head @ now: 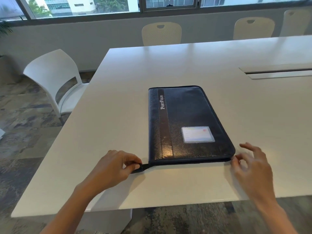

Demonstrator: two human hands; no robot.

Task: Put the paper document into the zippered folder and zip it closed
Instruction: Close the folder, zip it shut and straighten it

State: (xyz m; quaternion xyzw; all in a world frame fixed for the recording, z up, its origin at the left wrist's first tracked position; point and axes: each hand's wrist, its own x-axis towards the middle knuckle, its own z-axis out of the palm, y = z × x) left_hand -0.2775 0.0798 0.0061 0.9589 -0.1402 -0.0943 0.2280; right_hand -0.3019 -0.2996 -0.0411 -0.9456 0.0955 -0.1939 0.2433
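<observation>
The folder (189,122) is lying flat and closed on the white counter (168,65), toward the near edge, with its spine on the left. Its long sides are running away from the person and angling slightly to the left. Its dark blue cover is facing up, showing the word "PortFolio" along a darker stripe and a clear label pocket (197,134) near the front right.

The left hand (116,166) is sitting at the folder's near left corner. Its thumb and curled fingers are pinching the black zipper pull (141,168), which is sticking out from that corner just above the counter.

The right hand (251,164) is hovering at the near right corner with its fingers spread and loosely extended, gripping nothing. Its thumb is lying against or just beside the corner's edge, and motion blur is hiding which.

A white chair (55,78) is standing at the counter's left side. Beige chairs (161,33) are lining the far side under the windows (81,5). A cable slot (276,73) is showing in the counter to the right, well apart from the folder.
</observation>
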